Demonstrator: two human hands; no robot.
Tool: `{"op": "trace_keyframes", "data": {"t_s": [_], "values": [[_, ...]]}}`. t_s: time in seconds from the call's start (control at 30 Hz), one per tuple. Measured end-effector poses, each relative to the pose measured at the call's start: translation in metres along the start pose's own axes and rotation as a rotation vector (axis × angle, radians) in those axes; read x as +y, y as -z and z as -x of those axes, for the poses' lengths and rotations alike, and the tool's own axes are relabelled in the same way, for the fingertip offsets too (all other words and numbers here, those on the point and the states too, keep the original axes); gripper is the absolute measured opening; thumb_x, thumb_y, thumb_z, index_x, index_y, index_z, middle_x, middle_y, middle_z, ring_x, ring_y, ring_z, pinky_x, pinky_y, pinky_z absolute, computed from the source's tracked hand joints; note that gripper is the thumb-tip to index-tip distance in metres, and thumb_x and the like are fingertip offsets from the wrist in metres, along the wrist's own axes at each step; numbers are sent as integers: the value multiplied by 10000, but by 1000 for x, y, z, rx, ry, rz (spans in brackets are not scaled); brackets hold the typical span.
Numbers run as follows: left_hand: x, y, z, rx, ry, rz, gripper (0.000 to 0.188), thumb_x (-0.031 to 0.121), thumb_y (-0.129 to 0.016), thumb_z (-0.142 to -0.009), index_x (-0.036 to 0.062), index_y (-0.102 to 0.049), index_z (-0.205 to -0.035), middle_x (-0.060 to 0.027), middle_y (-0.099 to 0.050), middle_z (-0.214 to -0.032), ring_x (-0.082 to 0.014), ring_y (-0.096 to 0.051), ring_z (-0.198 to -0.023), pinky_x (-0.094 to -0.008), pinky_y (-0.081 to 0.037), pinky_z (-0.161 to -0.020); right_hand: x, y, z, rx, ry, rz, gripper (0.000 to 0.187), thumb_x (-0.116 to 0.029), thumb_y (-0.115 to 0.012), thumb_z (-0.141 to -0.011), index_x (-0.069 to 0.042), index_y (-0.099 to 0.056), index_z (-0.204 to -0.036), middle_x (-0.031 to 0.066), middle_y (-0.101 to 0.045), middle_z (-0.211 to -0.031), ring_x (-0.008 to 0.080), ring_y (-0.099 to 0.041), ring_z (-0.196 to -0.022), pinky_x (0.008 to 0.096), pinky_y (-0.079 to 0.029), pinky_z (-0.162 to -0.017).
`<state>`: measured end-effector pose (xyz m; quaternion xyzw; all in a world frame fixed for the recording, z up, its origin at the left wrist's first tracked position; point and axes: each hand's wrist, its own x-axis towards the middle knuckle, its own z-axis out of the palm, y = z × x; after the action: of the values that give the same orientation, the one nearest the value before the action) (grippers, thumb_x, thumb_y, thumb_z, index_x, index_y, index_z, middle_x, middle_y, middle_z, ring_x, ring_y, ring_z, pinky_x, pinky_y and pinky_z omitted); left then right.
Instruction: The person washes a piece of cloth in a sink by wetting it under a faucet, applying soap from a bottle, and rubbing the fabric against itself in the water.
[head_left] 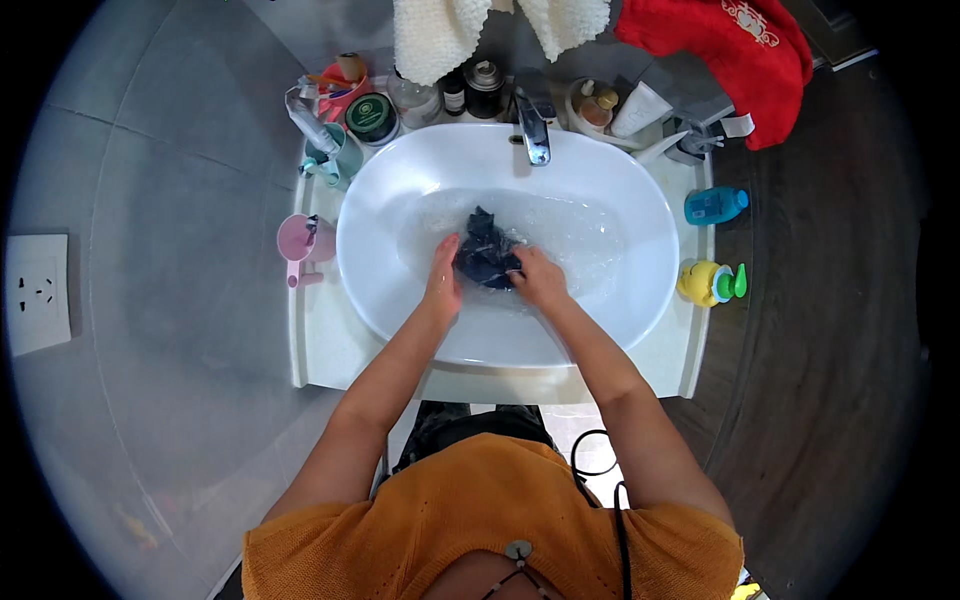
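Note:
A bunched, wet dark navy cloth lies in the water of the white oval sink; what kind of garment it is, I cannot tell. My left hand is at the cloth's left side, its fingers stretched out and close together, apparently touching the edge. On the other side, my right hand has its fingers curled onto the cloth's right edge, with the fingertips partly hidden. Both forearms reach over the sink's front rim. Above the far rim stands a chrome faucet.
Left on the counter are a pink cup, a teal cup and a green-lidded jar. Right are a blue bottle and a yellow pump bottle. A cream towel and red cloth hang beyond.

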<state>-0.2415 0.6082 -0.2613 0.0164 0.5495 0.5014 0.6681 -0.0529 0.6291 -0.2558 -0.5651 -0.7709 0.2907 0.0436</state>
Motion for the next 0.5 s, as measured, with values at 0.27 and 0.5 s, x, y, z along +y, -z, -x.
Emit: {"op": "trace_keyframes", "data": {"t_s": [0.27, 0.5], "values": [[19, -26, 36, -24, 190, 45, 640, 440, -550, -797, 183, -296, -1326, -90, -141, -1431, -277, -210, -1283, -625, -109, -963, -10, 19, 15, -92, 19, 110, 509, -169, -657, -689, -122, -442, -1147, 132, -486, -1033, 317, -534, -921, 411, -458, -743], [10, -41, 28, -220, 407, 124, 529, 473, -490, -827, 172, -365, -1244, -117, -430, -1240, -300, -431, -1137, -624, -213, -924, -27, 19, 19, 293, 51, -135, 396, -59, -652, -612, -137, -523, -979, 132, -462, -1010, 333, -521, -901, 402, -459, -714]]}}
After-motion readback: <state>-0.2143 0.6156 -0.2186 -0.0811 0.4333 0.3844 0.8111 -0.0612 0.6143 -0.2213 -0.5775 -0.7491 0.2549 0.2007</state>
